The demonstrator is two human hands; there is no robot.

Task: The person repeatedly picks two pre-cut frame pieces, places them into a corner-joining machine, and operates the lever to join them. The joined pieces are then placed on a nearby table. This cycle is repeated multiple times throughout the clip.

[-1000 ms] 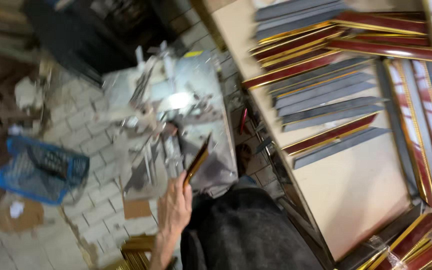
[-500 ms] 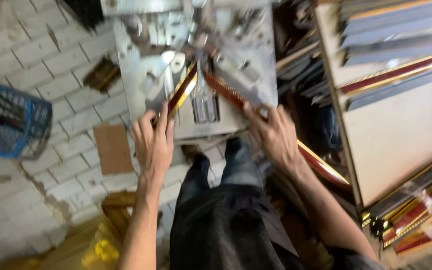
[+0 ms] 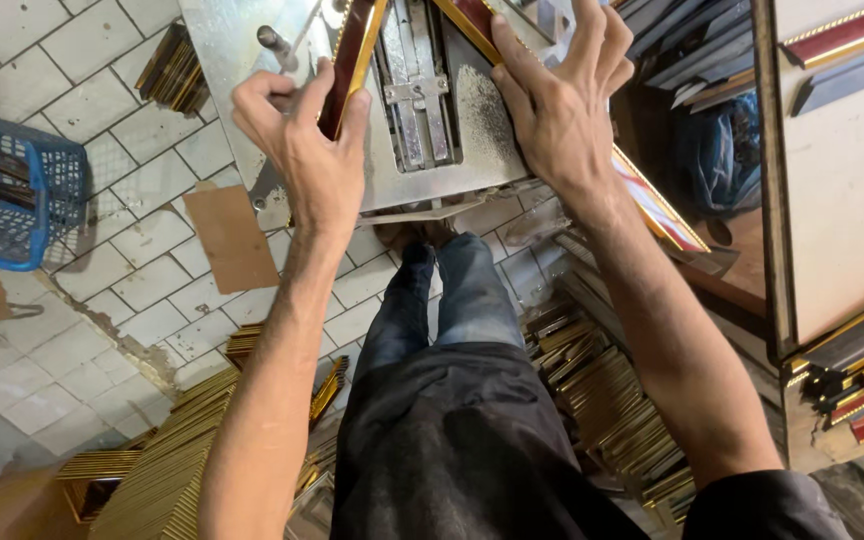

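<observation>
1. The left hand [image 3: 307, 150] has its fingers closed around a short dark red moulding strip with a gold edge [image 3: 352, 50]; the strip rises out of the grip toward about one o'clock, its long axis running from the palm up to the top edge of the view, lying on the grey metal desk of the machine [image 3: 482, 130].

2. The right hand [image 3: 557, 110] lies flat with its fingers spread, pressing on a longer red and gold moulding strip [image 3: 657, 205]; it grips nothing, only holds the strip down; this strip runs from about eleven o'clock of the hand, near the top of the view, down past the wrist toward five o'clock, overhanging the desk edge.

3. The two strips slant toward one another at the top like the sides of a wedge, with the central metal clamp plate with bolts [image 3: 414, 90] between them; whether their far ends touch is cut off by the frame.

4. Each hand is nearest its own strip; the left hand sits at nine o'clock of the clamp plate, the right at three o'clock.

5. Around: a blue plastic basket [image 3: 12, 195] on the white tiled floor [image 3: 72, 100] at nine o'clock; stacks of gold moulding offcuts [image 3: 177, 450] at seven o'clock by the person's legs.
</observation>
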